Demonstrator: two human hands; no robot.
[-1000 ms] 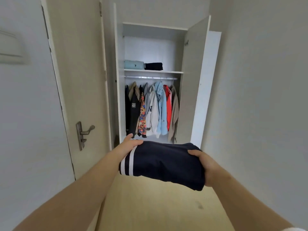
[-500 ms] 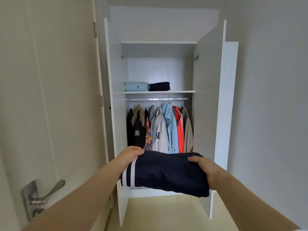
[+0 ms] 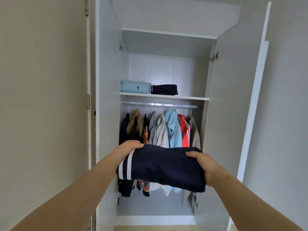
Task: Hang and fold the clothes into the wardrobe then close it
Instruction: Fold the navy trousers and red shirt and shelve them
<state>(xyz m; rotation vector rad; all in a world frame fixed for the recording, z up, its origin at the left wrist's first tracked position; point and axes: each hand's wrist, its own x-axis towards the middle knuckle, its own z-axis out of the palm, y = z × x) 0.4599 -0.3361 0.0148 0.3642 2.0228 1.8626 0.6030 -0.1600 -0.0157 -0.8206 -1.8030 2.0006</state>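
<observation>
My left hand [image 3: 129,148] and right hand [image 3: 205,165] both gripping one navy garment [image 3: 164,166], two folded clothes [image 3: 138,87] on one shelf [image 3: 191,98] at twelve o'clock

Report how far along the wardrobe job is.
Done: clothes hang on the rail; a light blue garment and a dark garment lie folded on the shelf. In hand: the left hand and right hand hold a folded navy garment before the wardrobe. Left: place it, likely on the shelf's bare right side, then shut both open doors.

The folded navy garment [image 3: 163,165] hides the middle of the hanging clothes [image 3: 173,130].
</observation>
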